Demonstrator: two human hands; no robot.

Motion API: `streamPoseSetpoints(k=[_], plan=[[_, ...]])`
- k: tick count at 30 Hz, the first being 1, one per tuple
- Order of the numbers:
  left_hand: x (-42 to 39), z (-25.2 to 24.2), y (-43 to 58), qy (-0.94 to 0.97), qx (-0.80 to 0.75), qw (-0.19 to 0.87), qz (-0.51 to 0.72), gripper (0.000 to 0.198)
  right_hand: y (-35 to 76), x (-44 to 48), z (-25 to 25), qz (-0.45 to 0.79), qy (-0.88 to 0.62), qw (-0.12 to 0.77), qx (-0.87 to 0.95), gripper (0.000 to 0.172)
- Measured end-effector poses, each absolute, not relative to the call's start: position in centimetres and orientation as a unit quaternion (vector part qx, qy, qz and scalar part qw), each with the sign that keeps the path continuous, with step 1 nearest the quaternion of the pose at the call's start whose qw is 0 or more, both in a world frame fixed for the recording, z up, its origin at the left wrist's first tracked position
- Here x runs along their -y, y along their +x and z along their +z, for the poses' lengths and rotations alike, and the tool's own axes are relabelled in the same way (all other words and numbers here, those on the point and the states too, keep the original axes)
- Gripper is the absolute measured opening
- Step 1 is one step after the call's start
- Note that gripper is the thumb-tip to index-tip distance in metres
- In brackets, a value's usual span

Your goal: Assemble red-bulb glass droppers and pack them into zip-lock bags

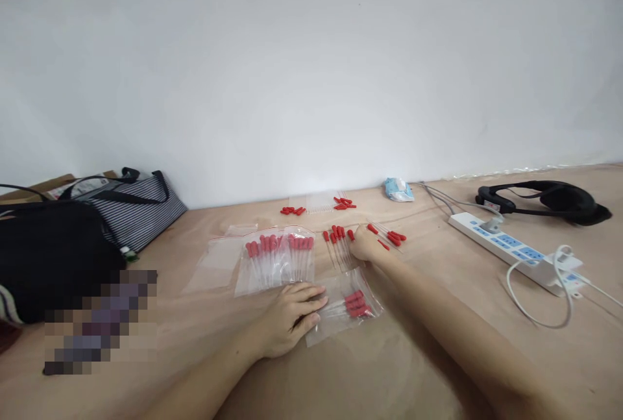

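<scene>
My left hand lies with its fingers apart on the table, fingertips at the left edge of a clear bag of red-capped droppers. Beyond it is a larger clear bag with several red-capped droppers inside. My right hand is closed beside a row of loose droppers, at a red bulb; whatever its fingertips hold is too small to make out. More loose droppers lie just right of it.
Droppers with red bulbs lie near the wall. A blue mask, a white power strip with cables and a black headset are on the right. At left are a striped bag, a black bag and a pixelated object.
</scene>
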State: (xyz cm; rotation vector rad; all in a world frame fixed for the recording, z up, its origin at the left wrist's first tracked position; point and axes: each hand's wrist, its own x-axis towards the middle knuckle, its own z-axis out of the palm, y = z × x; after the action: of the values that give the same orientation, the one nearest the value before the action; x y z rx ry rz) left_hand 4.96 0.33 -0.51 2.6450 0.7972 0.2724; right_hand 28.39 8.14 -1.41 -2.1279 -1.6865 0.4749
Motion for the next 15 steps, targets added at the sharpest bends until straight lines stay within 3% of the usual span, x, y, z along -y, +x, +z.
streamPoseSetpoints(k=[5,9,11,15], plan=[[-0.1,0.0,5.0,0.940,-0.284,0.175,0.077,0.037,31.0,-5.9,-1.1,0.195,-0.730,0.286,0.590,0.035],[-0.2,-0.3,5.0,0.938,-0.289,0.173,0.078,0.038,32.4,-2.5,-2.6,0.321,-0.607,0.515,0.512,0.048],[-0.4,-0.5,5.0,0.938,-0.288,0.175,0.082,0.038,32.1,-1.1,-3.6,0.370,-0.549,0.589,0.462,0.052],[-0.5,-0.8,4.9,0.937,-0.286,0.176,0.094,0.038,30.4,0.5,-4.6,0.424,-0.506,0.639,0.395,0.052]])
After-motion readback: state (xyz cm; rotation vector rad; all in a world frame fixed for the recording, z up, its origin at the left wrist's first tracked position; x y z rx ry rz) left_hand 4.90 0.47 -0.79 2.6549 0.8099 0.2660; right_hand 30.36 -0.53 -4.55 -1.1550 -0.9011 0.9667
